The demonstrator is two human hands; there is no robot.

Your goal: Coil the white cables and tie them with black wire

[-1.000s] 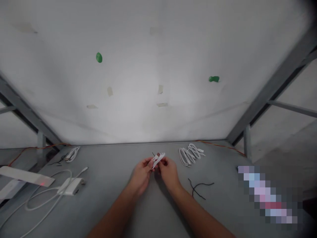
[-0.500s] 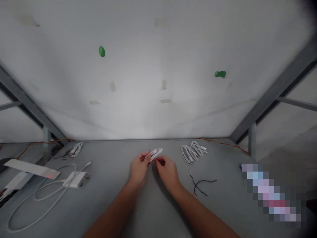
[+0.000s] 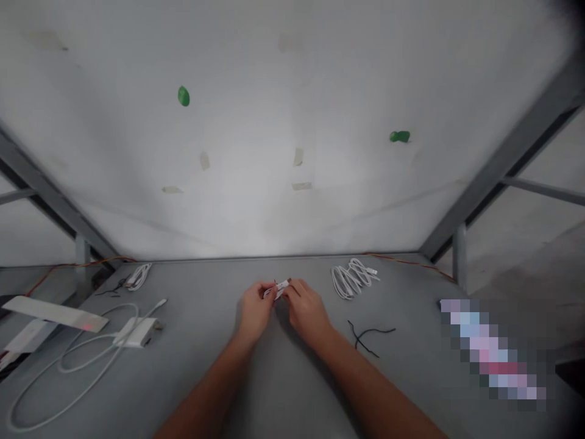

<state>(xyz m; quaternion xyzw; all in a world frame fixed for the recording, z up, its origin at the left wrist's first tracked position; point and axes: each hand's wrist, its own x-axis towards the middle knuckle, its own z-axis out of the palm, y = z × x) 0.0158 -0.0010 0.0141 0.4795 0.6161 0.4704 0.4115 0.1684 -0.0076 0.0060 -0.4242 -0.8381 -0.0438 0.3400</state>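
My left hand [image 3: 256,311] and my right hand [image 3: 306,312] meet at the middle of the grey table [image 3: 219,292]. Between their fingertips they pinch a small folded white cable [image 3: 277,289], and a thin dark wire end pokes up from it. Much of the cable is hidden by my fingers. To the right, beyond my right hand, lies a looser white cable coil [image 3: 351,278]. A bent black wire [image 3: 368,337] sits nearer the front, and neither hand touches these.
At left lie a small white cable coil [image 3: 138,276], a white power adapter [image 3: 136,332] with a long white cable [image 3: 64,378], and a white strip [image 3: 55,314]. An orange wire [image 3: 411,262] runs along the back edge. A pixelated patch [image 3: 493,353] covers the right.
My hands have drawn closer together. The white cable bundle now looks smaller and flatter between my fingers, and it has shifted slightly left.
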